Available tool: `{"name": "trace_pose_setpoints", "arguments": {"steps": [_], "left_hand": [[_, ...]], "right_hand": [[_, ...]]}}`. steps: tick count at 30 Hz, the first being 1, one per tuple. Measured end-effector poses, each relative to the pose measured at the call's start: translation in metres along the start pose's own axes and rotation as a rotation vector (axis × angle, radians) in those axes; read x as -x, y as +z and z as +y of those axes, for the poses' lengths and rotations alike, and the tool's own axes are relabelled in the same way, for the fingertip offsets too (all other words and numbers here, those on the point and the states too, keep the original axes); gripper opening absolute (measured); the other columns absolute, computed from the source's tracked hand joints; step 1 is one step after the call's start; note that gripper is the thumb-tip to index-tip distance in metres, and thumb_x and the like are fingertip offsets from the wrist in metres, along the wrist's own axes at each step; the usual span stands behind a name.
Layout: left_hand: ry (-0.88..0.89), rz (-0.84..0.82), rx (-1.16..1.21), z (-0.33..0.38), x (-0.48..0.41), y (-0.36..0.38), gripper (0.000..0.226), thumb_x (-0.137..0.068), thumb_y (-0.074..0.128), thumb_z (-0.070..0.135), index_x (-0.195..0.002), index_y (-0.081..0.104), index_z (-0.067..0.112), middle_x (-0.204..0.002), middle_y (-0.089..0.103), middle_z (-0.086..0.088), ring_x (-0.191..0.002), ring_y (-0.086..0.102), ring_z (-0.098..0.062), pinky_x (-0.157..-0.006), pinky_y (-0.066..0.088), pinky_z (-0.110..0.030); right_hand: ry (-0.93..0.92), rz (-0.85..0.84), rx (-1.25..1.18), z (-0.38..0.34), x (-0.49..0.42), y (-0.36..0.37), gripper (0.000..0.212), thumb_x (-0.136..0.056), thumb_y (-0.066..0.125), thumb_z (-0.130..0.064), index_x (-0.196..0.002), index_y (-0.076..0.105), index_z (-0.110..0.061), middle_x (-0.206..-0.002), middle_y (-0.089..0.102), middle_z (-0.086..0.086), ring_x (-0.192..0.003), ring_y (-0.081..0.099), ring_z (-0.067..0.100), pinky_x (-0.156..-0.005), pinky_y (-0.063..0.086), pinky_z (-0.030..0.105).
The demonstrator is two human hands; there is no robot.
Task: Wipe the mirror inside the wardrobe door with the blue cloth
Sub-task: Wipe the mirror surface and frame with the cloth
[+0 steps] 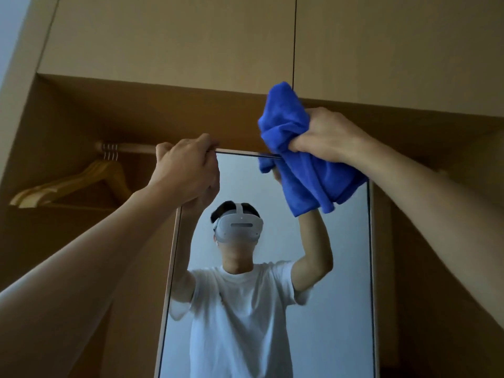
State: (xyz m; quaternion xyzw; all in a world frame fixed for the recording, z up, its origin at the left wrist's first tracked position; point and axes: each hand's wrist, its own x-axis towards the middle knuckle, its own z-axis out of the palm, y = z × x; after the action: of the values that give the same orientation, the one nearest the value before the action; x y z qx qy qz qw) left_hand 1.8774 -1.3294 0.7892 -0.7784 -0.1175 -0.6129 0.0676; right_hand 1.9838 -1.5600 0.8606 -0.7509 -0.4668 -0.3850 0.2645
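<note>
at the top edge of the mirror (346, 268), the left hand (188, 170) is curled over the frame near its left corner, evidently to steady the panel against swing under pressure. the right hand (327, 135) grips the blue cloth (297, 148) bunched in a fist, loose folds hanging over the mirror's upper right; contact with the glass cannot be confirmed. hands apart. wiping judged to begin at the top. beyond: a clothes rail (131, 147) carrying wooden hangers (81, 181), closed upper cabinets (163, 36) above.
</note>
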Motion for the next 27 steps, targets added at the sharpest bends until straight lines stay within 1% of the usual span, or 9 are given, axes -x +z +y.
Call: {"name": "trace_pose_setpoints", "arguments": {"steps": [3, 5, 7, 10, 14, 18, 22, 25, 27], "left_hand": [[-0.015, -0.035, 0.159, -0.005, 0.000, -0.006, 0.035, -0.103, 0.040, 0.023, -0.130, 0.062, 0.023, -0.128, 0.066, -0.001, -0.123, 0.057, -0.024, -0.102, 0.039, -0.041], [-0.050, -0.038, 0.229, -0.009, 0.002, -0.009, 0.036, -0.103, 0.043, 0.024, -0.132, 0.064, 0.026, -0.138, 0.060, 0.000, -0.130, 0.051, -0.021, -0.104, 0.039, -0.036], [-0.077, -0.058, 0.259, -0.012, 0.004, -0.009, 0.038, -0.103, 0.042, 0.025, -0.135, 0.063, 0.032, -0.140, 0.057, 0.001, -0.132, 0.050, -0.020, -0.104, 0.039, -0.034], [-0.097, -0.073, 0.287, -0.013, 0.006, -0.010, 0.039, -0.104, 0.040, 0.026, -0.137, 0.060, 0.033, -0.138, 0.058, 0.001, -0.130, 0.052, -0.021, -0.098, 0.037, -0.030], [-0.155, -0.070, 0.310, -0.017, 0.005, -0.013, 0.042, -0.105, 0.038, 0.028, -0.144, 0.053, 0.020, -0.136, 0.060, -0.005, -0.127, 0.053, -0.024, -0.092, 0.034, -0.029], [-0.182, -0.086, 0.368, -0.019, 0.005, -0.014, 0.041, -0.106, 0.036, 0.025, -0.143, 0.051, 0.019, -0.136, 0.060, -0.006, -0.125, 0.052, -0.023, -0.090, 0.033, -0.029], [-0.228, -0.103, 0.454, -0.021, 0.006, -0.012, 0.038, -0.105, 0.035, 0.024, -0.139, 0.053, 0.024, -0.128, 0.059, 0.000, -0.117, 0.052, -0.018, -0.089, 0.033, -0.029], [-0.231, -0.100, 0.485, -0.024, 0.008, -0.010, 0.034, -0.105, 0.035, 0.023, -0.132, 0.056, 0.025, -0.123, 0.061, 0.001, -0.116, 0.055, -0.020, -0.088, 0.035, -0.031], [-0.231, -0.088, 0.485, -0.025, 0.010, -0.009, 0.036, -0.106, 0.035, 0.023, -0.134, 0.056, 0.027, -0.125, 0.062, 0.001, -0.118, 0.055, -0.021, -0.089, 0.035, -0.030]], "right_hand": [[0.129, 0.017, 0.013, 0.032, 0.011, -0.017, 0.014, -0.074, 0.069, -0.036, -0.082, 0.062, -0.028, -0.082, 0.069, 0.000, -0.076, 0.066, 0.021, -0.061, 0.048, 0.034], [0.184, 0.032, 0.019, 0.044, 0.014, -0.022, 0.012, -0.075, 0.069, -0.035, -0.082, 0.062, -0.028, -0.081, 0.069, 0.000, -0.076, 0.065, 0.021, -0.058, 0.044, 0.032], [0.197, 0.039, 0.038, 0.044, 0.015, -0.021, 0.013, -0.074, 0.068, -0.038, -0.081, 0.061, -0.028, -0.079, 0.069, 0.001, -0.075, 0.065, 0.021, -0.058, 0.044, 0.032], [0.159, 0.042, 0.107, 0.026, 0.011, -0.011, 0.017, -0.074, 0.066, -0.043, -0.079, 0.059, -0.029, -0.076, 0.068, 0.000, -0.072, 0.066, 0.022, -0.060, 0.048, 0.034], [0.052, 0.045, 0.111, -0.014, 0.000, 0.011, 0.021, -0.076, 0.065, -0.044, -0.086, 0.058, -0.028, -0.080, 0.067, 0.000, -0.073, 0.066, 0.023, -0.068, 0.056, 0.041], [-0.023, 0.061, 0.117, -0.056, -0.014, 0.033, 0.023, -0.077, 0.064, -0.042, -0.090, 0.057, -0.025, -0.082, 0.064, 0.001, -0.073, 0.063, 0.025, -0.065, 0.051, 0.037], [-0.080, 0.050, 0.090, -0.086, -0.023, 0.049, 0.028, -0.078, 0.064, -0.042, -0.096, 0.058, -0.022, -0.083, 0.066, 0.001, -0.073, 0.064, 0.024, -0.065, 0.050, 0.037], [-0.109, 0.029, 0.070, -0.094, -0.025, 0.053, 0.025, -0.079, 0.063, -0.037, -0.097, 0.056, -0.022, -0.085, 0.066, 0.001, -0.075, 0.064, 0.025, -0.066, 0.051, 0.038], [-0.121, 0.006, 0.034, -0.090, -0.022, 0.049, 0.021, -0.080, 0.063, -0.036, -0.094, 0.054, -0.024, -0.084, 0.065, 0.000, -0.077, 0.064, 0.024, -0.066, 0.050, 0.038]]}}
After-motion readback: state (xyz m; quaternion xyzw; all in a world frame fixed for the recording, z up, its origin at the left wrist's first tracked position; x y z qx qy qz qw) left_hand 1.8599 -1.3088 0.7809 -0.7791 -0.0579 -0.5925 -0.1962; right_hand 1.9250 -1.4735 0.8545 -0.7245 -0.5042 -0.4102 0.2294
